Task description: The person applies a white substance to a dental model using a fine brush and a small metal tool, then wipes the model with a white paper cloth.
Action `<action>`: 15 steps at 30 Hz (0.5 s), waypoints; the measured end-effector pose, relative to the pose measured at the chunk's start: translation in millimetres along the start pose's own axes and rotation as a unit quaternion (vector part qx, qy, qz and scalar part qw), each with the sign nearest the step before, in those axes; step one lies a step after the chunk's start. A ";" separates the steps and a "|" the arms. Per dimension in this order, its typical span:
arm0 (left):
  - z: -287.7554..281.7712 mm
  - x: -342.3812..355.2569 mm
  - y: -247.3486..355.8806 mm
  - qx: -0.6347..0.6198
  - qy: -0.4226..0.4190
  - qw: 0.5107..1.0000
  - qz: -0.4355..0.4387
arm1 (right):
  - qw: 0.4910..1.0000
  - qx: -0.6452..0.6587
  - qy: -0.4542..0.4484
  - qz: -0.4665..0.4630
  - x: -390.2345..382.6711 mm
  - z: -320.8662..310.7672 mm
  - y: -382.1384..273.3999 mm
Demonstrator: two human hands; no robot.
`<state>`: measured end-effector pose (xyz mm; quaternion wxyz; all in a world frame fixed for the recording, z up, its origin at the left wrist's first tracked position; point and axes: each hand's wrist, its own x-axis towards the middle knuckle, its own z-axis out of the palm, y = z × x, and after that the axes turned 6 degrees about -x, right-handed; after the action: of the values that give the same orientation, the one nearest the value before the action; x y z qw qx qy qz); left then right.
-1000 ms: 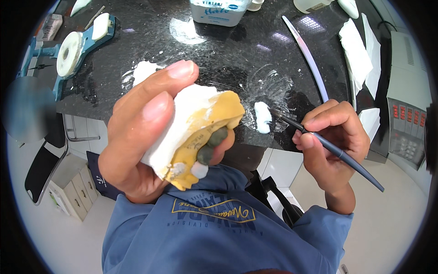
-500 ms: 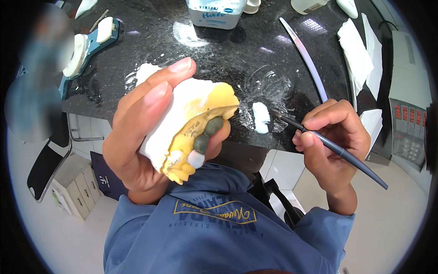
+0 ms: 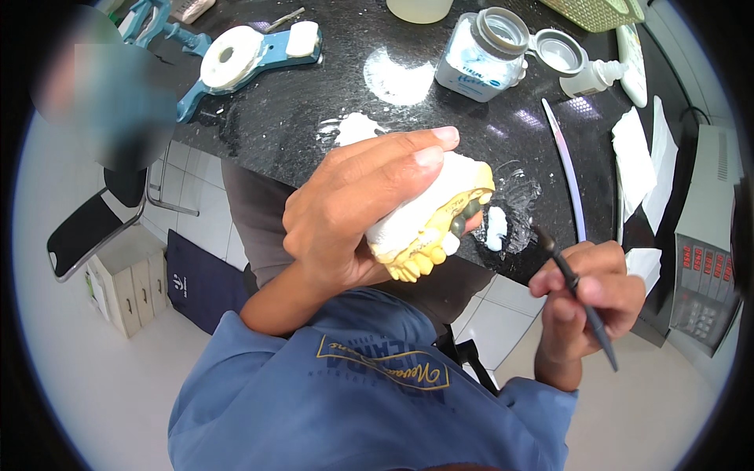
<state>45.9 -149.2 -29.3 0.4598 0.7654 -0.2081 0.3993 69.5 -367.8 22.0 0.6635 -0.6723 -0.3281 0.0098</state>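
Observation:
My left hand (image 3: 334, 208) is wrapped round a yellow dental cast (image 3: 416, 255) with a white plaster base (image 3: 420, 204). The row of yellow teeth points toward me. Dark grey-green tooth pieces (image 3: 459, 226) and one white tooth (image 3: 450, 243) sit along its right side, and a fingertip shows behind them. In my right hand (image 3: 585, 298), a slim dark brush (image 3: 567, 271) is pinched like a pen, its dark tip up and to the left, apart from the cast. Between brush and cast, a dab of white paste (image 3: 496, 228) lies on the smeared black tabletop.
Farther off stand an open plastic jar (image 3: 475, 71) with its lid tipped aside and a small white bottle (image 3: 593, 78). A blue articulator part (image 3: 267, 63) lies at the left. A curved lilac strip (image 3: 567, 161), white tissues (image 3: 632, 157) and a grey device (image 3: 707, 251) line the right.
My head view has shifted, bringing more of the table in. The brush has drawn back from the white paste and its handle is steeper. The cast is turned, its teeth more toward me.

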 end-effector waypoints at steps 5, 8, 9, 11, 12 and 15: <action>1.8 -6.0 -1.0 -0.003 0.005 1.000 -0.002 | 0.998 -0.031 -0.002 -0.061 0.6 19.0 2.4; 1.9 -5.8 -0.8 -0.007 -0.004 1.000 -0.002 | 0.996 -0.031 0.030 -0.077 -0.8 26.1 4.7; 1.9 -6.2 -0.6 -0.011 -0.006 1.000 -0.004 | 0.996 -0.032 0.029 -0.076 -1.0 26.0 4.3; 2.5 -8.7 -1.2 -0.025 -0.002 1.000 -0.008 | 0.995 -0.058 0.020 -0.076 -1.4 25.7 3.6; 3.4 -9.6 -1.6 -0.031 -0.002 0.999 -0.010 | 0.995 -0.059 0.020 -0.075 -1.1 25.4 2.8; 4.6 -11.1 -3.4 -0.058 -0.005 0.998 -0.008 | 0.995 -0.075 0.011 -0.072 0.6 26.9 0.3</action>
<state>43.6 -152.0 -41.3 0.5055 0.7411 -0.2268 0.3792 58.1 -343.7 18.8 0.6139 -0.6945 -0.3688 -0.0699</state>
